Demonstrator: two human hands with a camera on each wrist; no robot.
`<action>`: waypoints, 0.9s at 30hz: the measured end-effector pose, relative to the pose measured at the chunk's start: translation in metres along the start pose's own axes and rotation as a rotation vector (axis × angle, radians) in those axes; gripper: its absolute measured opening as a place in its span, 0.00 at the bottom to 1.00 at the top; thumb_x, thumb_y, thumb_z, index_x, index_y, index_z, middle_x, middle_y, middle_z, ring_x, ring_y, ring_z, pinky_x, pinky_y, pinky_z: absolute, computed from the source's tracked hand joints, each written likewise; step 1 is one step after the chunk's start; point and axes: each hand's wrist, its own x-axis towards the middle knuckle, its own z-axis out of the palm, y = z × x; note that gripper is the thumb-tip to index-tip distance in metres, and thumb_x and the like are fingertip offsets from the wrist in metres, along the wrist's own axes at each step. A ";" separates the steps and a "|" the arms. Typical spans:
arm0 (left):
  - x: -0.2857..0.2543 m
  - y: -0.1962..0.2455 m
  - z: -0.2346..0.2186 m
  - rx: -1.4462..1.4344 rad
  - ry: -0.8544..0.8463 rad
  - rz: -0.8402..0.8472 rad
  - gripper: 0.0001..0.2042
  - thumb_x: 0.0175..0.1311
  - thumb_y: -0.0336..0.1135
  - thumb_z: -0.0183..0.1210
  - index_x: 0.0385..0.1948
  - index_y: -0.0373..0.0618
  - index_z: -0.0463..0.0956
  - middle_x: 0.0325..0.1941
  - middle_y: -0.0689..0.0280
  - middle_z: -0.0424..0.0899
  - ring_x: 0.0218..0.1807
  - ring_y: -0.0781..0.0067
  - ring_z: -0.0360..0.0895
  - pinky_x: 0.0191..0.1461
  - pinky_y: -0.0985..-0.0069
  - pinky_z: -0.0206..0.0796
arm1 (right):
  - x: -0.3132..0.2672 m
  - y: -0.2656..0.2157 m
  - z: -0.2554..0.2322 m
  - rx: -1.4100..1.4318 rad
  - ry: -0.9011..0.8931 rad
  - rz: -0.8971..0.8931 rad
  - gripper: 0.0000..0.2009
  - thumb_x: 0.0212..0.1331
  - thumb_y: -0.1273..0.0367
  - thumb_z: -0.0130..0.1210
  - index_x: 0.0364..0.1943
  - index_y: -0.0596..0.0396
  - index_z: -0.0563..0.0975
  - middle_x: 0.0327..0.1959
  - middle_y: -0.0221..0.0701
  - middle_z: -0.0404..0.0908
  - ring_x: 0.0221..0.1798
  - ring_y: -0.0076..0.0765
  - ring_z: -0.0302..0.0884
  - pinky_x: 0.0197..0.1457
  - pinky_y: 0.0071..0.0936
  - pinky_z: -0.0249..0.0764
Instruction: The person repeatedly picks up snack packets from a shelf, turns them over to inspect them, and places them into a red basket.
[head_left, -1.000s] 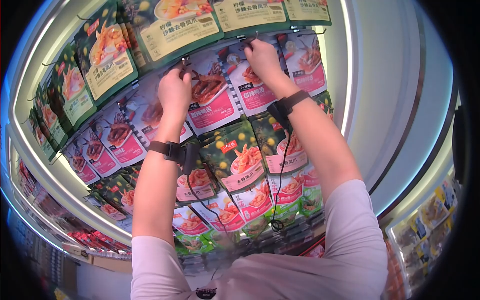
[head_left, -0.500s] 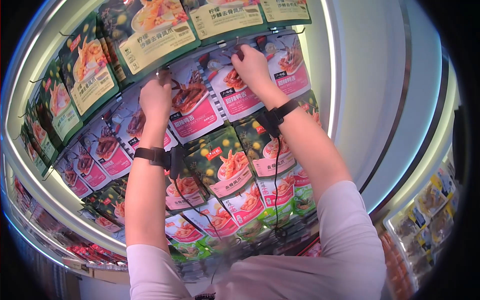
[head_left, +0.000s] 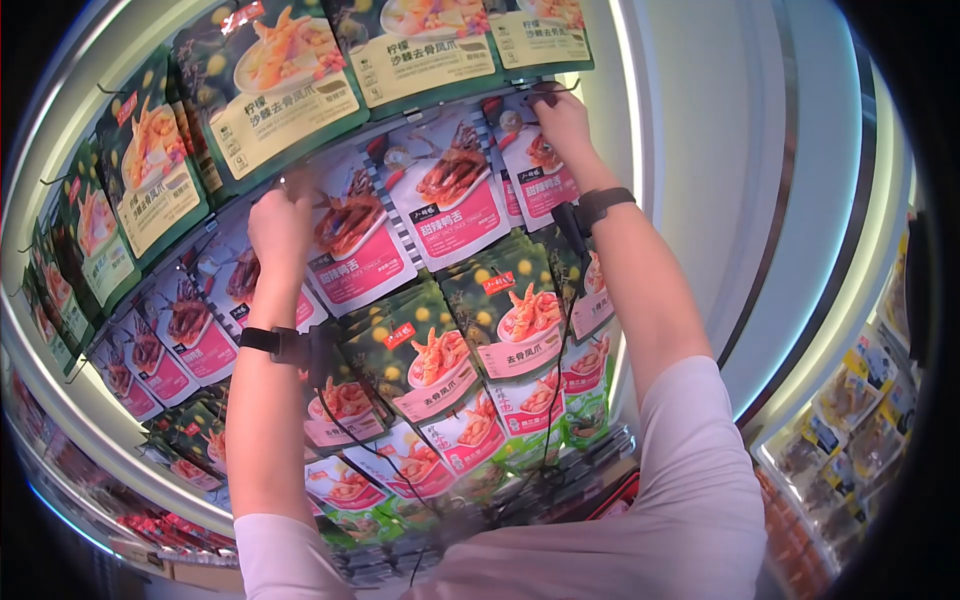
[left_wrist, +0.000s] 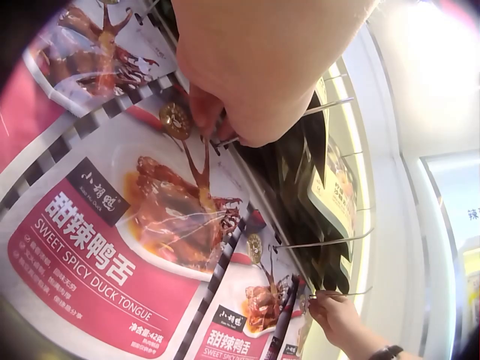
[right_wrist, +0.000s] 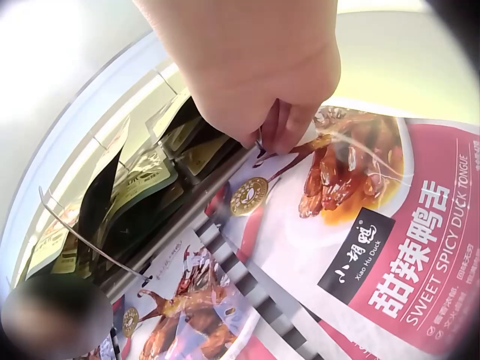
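Pink-and-white pouches of sweet spicy duck tongue hang in a row on metal hooks. My left hand is at the top of one duck tongue pouch, its fingers curled there and pinching beside the hook. Farther right, my right hand holds the top edge of the rightmost pouch, thumb and fingers bent in at the hook. Between the hands hang two more duck tongue pouches, one of them the middle pouch. Part of each hand's fingertips is hidden behind the hand itself.
Green-and-cream chicken feet pouches hang in the row above, close over the hands. Below hang dark green pouches and smaller pink-and-green packs. A curved lit panel borders the rack on the right.
My right hand has moved one pouch to the right, from the neighbouring pouch to the rightmost one. My left hand stays at the same hook while the head view shifts.
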 end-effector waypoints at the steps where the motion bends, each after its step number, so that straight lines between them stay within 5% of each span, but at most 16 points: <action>1: 0.001 -0.001 0.000 0.056 -0.029 -0.014 0.13 0.55 0.40 0.52 0.32 0.40 0.79 0.30 0.47 0.78 0.37 0.45 0.76 0.42 0.61 0.67 | 0.002 0.000 0.000 -0.068 -0.040 -0.072 0.11 0.50 0.68 0.51 0.37 0.56 0.78 0.34 0.42 0.80 0.38 0.47 0.77 0.45 0.33 0.72; 2: 0.002 -0.003 0.001 0.112 -0.057 -0.029 0.12 0.56 0.39 0.54 0.38 0.47 0.80 0.32 0.51 0.80 0.39 0.48 0.76 0.42 0.66 0.68 | 0.003 0.001 0.001 -0.068 -0.037 -0.072 0.11 0.50 0.68 0.51 0.37 0.56 0.78 0.34 0.42 0.80 0.38 0.47 0.77 0.45 0.33 0.72; 9: 0.001 -0.001 -0.001 0.138 -0.053 -0.004 0.11 0.56 0.38 0.53 0.36 0.46 0.80 0.32 0.51 0.80 0.39 0.49 0.76 0.42 0.66 0.67 | 0.003 -0.006 0.001 -0.146 -0.012 -0.138 0.10 0.51 0.70 0.49 0.34 0.56 0.79 0.34 0.42 0.80 0.39 0.49 0.76 0.46 0.35 0.72; 11: 0.001 -0.002 0.000 0.023 0.022 0.054 0.13 0.48 0.35 0.52 0.25 0.32 0.77 0.26 0.43 0.77 0.34 0.41 0.75 0.41 0.56 0.67 | 0.000 -0.011 0.000 -0.129 -0.011 -0.152 0.10 0.50 0.70 0.49 0.34 0.56 0.79 0.33 0.43 0.80 0.38 0.49 0.76 0.45 0.35 0.72; 17: 0.001 -0.001 -0.002 -0.053 -0.008 0.022 0.14 0.49 0.36 0.52 0.27 0.32 0.77 0.28 0.42 0.77 0.36 0.41 0.75 0.42 0.57 0.66 | -0.003 -0.019 0.001 -0.101 -0.019 -0.052 0.11 0.51 0.66 0.51 0.35 0.55 0.79 0.37 0.40 0.80 0.39 0.47 0.77 0.45 0.33 0.72; 20: -0.008 0.008 -0.012 -0.055 -0.012 -0.023 0.15 0.52 0.39 0.54 0.29 0.33 0.77 0.30 0.44 0.79 0.37 0.43 0.76 0.42 0.59 0.66 | -0.017 -0.040 -0.007 0.019 0.037 0.001 0.09 0.51 0.68 0.50 0.32 0.58 0.77 0.28 0.45 0.79 0.32 0.50 0.77 0.39 0.38 0.73; 22: -0.021 0.010 -0.017 -0.150 0.030 -0.020 0.15 0.54 0.40 0.54 0.30 0.34 0.77 0.31 0.47 0.79 0.36 0.46 0.76 0.42 0.61 0.67 | -0.031 -0.056 -0.013 0.243 0.040 0.439 0.10 0.52 0.65 0.51 0.30 0.59 0.76 0.25 0.46 0.78 0.29 0.51 0.77 0.36 0.41 0.73; 23: -0.029 0.015 -0.022 -0.247 0.066 -0.013 0.15 0.55 0.41 0.55 0.31 0.34 0.76 0.31 0.49 0.80 0.36 0.48 0.77 0.42 0.63 0.67 | -0.039 -0.046 -0.010 0.249 0.041 0.438 0.10 0.52 0.65 0.51 0.30 0.59 0.76 0.25 0.46 0.78 0.29 0.51 0.77 0.36 0.41 0.73; 25: -0.044 0.030 -0.029 -0.297 -0.123 -0.062 0.11 0.55 0.37 0.56 0.31 0.36 0.76 0.33 0.53 0.80 0.36 0.58 0.79 0.40 0.69 0.67 | -0.053 -0.018 0.004 -0.128 -0.037 0.093 0.12 0.51 0.63 0.52 0.28 0.60 0.76 0.25 0.45 0.78 0.28 0.50 0.78 0.35 0.41 0.72; 27: -0.056 0.045 -0.019 -0.353 -0.192 0.015 0.10 0.54 0.35 0.57 0.30 0.36 0.75 0.33 0.53 0.78 0.35 0.57 0.77 0.40 0.68 0.67 | -0.069 -0.030 0.004 -0.133 -0.221 0.104 0.12 0.51 0.62 0.52 0.28 0.60 0.76 0.24 0.45 0.78 0.29 0.50 0.78 0.35 0.40 0.71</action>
